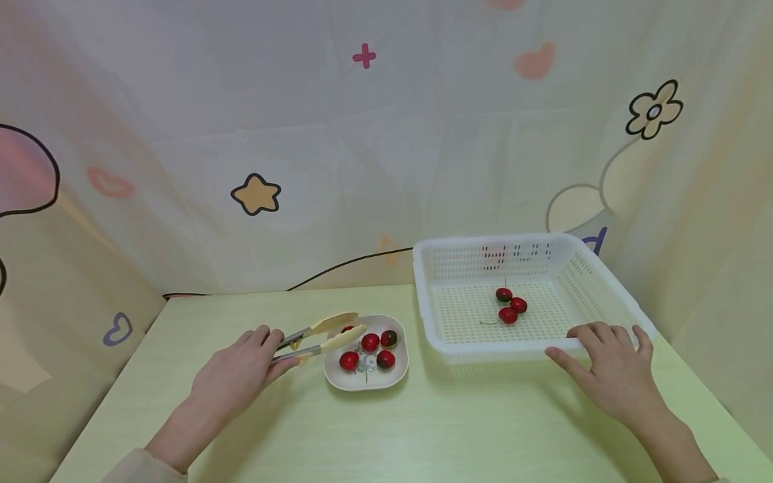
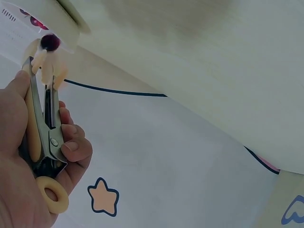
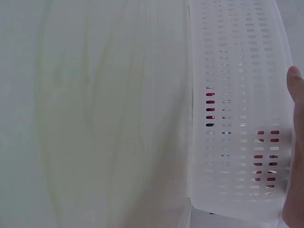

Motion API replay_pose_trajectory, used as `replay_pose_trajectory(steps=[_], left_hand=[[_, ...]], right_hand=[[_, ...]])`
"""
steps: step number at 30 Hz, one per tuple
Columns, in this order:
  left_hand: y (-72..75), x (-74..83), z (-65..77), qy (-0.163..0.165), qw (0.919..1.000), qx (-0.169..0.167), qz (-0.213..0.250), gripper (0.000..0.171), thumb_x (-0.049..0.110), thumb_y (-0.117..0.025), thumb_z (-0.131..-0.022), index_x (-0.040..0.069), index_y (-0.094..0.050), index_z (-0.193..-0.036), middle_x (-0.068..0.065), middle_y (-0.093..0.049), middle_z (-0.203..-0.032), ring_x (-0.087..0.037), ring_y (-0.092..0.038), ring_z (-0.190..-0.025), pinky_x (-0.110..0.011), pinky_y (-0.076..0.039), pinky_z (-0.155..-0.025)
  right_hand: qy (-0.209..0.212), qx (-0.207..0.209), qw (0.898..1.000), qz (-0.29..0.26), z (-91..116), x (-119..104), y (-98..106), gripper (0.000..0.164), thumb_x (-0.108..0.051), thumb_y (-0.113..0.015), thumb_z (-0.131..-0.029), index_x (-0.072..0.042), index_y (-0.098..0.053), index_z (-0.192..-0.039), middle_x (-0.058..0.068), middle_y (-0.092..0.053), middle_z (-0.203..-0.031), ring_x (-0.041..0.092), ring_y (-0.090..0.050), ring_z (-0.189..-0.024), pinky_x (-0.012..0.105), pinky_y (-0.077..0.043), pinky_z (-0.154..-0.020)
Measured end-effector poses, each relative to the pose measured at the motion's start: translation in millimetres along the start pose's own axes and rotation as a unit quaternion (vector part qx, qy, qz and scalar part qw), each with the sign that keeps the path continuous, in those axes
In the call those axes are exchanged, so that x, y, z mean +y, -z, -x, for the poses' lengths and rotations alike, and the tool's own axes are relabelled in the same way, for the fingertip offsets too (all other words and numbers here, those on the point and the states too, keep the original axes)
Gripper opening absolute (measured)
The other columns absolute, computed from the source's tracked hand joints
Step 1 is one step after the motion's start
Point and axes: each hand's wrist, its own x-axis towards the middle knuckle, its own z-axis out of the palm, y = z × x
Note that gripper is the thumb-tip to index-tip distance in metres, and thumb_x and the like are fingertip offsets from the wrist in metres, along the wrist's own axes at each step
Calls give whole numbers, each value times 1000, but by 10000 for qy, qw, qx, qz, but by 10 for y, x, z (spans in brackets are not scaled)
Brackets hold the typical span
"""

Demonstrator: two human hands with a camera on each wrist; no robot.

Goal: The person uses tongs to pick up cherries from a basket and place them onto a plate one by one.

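Observation:
My left hand (image 1: 238, 372) grips a pair of kitchen tongs (image 2: 52, 137) with metal arms, pale yellow tips and a ring at the handle end. The parted tips reach over the left side of a small white dish (image 1: 366, 386). One dark red cherry (image 2: 50, 42) shows right at the tips in the left wrist view; the tongs partly cover it in the head view. Several more cherries (image 1: 370, 342) lie in the dish. At the right, my right hand (image 1: 616, 372) rests on the front rim of a white perforated basket (image 1: 483, 347), thumb outside and fingers over the edge.
Three cherries (image 1: 508, 315) with stems lie on the basket's floor, right of its middle. The pale yellow-green table (image 1: 447, 429) meets a patterned curtain (image 1: 338, 168) just behind the basket, and the curtain also hangs along both sides.

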Motion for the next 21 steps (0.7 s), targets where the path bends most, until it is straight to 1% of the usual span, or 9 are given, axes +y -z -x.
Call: replay_pose_trajectory(steps=[8, 13, 16, 21], left_hand=[[-7, 3, -28, 53, 10000, 15, 10, 45, 50, -72, -94, 8, -56, -100, 2, -46, -84, -15, -47, -69, -28, -35, -42], [-27, 15, -75, 174, 9997, -10, 182, 47, 51, -70, -96, 7, -57, -106, 2, -47, -86, -14, -48, -71, -28, -36, -43], [-33, 30, -115, 214, 9992, 8, 335, 47, 51, -67, -98, 6, -57, -109, 2, -46, -86, -13, -46, -71, -28, -36, -44], [-10, 77, -206, 215, 9986, 69, 483, 49, 52, -62, -101, 5, -57, -113, 1, -44, -86, -14, -44, -72, -27, -36, -45]], right_hand=[[-20, -11, 10000, 15, 7, 11, -8, 47, -51, -68, -96, -8, -64, -112, 21, -61, -117, 51, -45, -114, 76, -6, -105], [4, 25, 10000, -16, 10, 9, -9, 46, -51, -68, -96, -8, -65, -112, 20, -61, -117, 50, -47, -113, 76, -5, -106], [33, 56, 10000, -30, 9, 7, -15, 46, -51, -69, -96, -8, -65, -111, 21, -61, -116, 49, -47, -112, 76, -4, -107], [40, 65, 10000, -19, 9, 9, -19, 46, -51, -69, -96, -8, -65, -111, 21, -61, -116, 49, -47, -112, 77, -4, -107]])
